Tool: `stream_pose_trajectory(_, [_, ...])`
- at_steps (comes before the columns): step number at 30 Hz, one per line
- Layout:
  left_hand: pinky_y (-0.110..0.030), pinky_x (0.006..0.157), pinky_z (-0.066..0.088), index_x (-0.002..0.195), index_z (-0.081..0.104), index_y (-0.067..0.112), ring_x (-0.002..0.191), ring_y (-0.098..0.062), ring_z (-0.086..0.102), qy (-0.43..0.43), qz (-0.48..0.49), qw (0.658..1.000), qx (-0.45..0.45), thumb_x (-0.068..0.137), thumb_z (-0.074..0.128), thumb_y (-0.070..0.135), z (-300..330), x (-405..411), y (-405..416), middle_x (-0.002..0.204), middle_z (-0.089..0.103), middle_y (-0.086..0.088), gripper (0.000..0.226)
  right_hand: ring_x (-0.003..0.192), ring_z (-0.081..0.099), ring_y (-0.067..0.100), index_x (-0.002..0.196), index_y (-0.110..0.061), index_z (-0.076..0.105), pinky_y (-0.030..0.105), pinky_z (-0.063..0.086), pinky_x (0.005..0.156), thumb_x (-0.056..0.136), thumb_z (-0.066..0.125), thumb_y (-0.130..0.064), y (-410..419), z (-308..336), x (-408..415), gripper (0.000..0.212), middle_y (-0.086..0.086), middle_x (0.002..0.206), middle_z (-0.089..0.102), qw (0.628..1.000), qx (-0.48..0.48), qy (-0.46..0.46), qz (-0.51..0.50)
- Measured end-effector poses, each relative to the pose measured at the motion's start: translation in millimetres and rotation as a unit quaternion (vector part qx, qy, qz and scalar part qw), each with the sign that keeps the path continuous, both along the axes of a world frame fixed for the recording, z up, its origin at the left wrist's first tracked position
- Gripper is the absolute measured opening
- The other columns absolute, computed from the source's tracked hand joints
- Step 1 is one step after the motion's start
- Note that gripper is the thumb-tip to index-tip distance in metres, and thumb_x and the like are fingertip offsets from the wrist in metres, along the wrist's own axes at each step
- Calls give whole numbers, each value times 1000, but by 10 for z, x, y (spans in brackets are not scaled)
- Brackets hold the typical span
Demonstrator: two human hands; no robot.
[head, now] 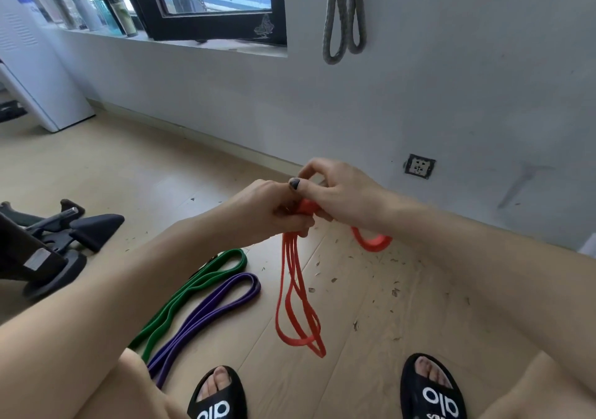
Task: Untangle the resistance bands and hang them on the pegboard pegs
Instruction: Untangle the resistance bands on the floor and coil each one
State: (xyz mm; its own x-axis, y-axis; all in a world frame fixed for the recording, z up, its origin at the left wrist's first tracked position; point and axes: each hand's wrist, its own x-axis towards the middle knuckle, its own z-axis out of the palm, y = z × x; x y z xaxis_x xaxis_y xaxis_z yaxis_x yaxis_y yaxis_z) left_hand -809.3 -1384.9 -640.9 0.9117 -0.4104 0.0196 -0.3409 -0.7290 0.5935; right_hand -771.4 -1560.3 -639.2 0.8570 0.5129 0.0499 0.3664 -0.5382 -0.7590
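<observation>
Two feet in black open-toed slides with white lettering, the left [217, 396] and the right [433, 389], stand on a pale wood-look plank floor [387, 305] scattered with small dark flecks. Bare forearms reach forward above them. Ahead of the hands runs a grey-white wall [451, 96] with a power socket [419, 166] low to the right of the hands, a dark-framed window [206, 2] up to their left, and a grey braided rope [343, 15] hanging in two loops above them. Left hand [274, 212] and right hand [342, 193] meet, both pinching a bunched red rubber resistance band [298, 302]; its long loops dangle below the left hand, a short loop under the right wrist. Below and left of the hands, a green flat band [193, 289] and a purple flat band [209, 309] lie side by side on the floor.
</observation>
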Motion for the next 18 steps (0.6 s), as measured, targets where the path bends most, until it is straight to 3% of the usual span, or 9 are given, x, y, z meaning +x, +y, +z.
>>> stream_pose_trajectory(2, [-13, 79, 56, 100, 72, 18, 80, 4, 73, 2, 1, 1000, 1, 93, 73, 19, -57, 4, 6, 86, 78, 9, 8, 44, 52, 4, 105, -17, 64, 22, 40, 49, 99, 63, -37, -44, 47, 28, 21, -5, 55, 62, 997, 72, 14, -20])
stream_pose_trajectory(8, [-22, 85, 60, 101, 70, 22, 84, -3, 74, 53, -15, 998, 7, 92, 74, 21, -210, 8, 36, 91, 76, 7, 10, 47, 50, 11, 95, -4, 67, 22, 39, 44, 97, 69, -31, -283, 194, 141, 27, 3, 59, 59, 981, 175, 25, -80])
stream_pose_trajectory(14, [-32, 90, 60, 106, 73, 9, 91, -16, 77, 132, 12, 982, -133, 96, 67, 14, -136, -18, 105, 93, 79, -2, 13, 46, 42, 12, 81, -5, 68, 24, 34, 44, 98, 66, -33, -503, 206, 205, 32, 4, 57, 52, 983, 157, 53, -73])
stream_pose_trajectory(16, [-32, 90, 60, 107, 72, 6, 92, -20, 76, 172, 28, 963, -204, 97, 64, 14, -87, -34, 137, 94, 78, -7, 15, 46, 42, 12, 79, -8, 68, 25, 35, 45, 99, 64, -33, -548, 199, 212, 33, 5, 58, 51, 984, 153, 65, -65])
stream_pose_trajectory(18, [-29, 91, 58, 108, 72, 9, 96, -20, 75, 213, 32, 953, -213, 97, 63, 16, -87, -58, 174, 99, 78, -9, 16, 47, 42, 13, 76, -10, 67, 25, 35, 46, 100, 63, -32, -571, 198, 215, 33, 6, 59, 50, 984, 154, 75, -54])
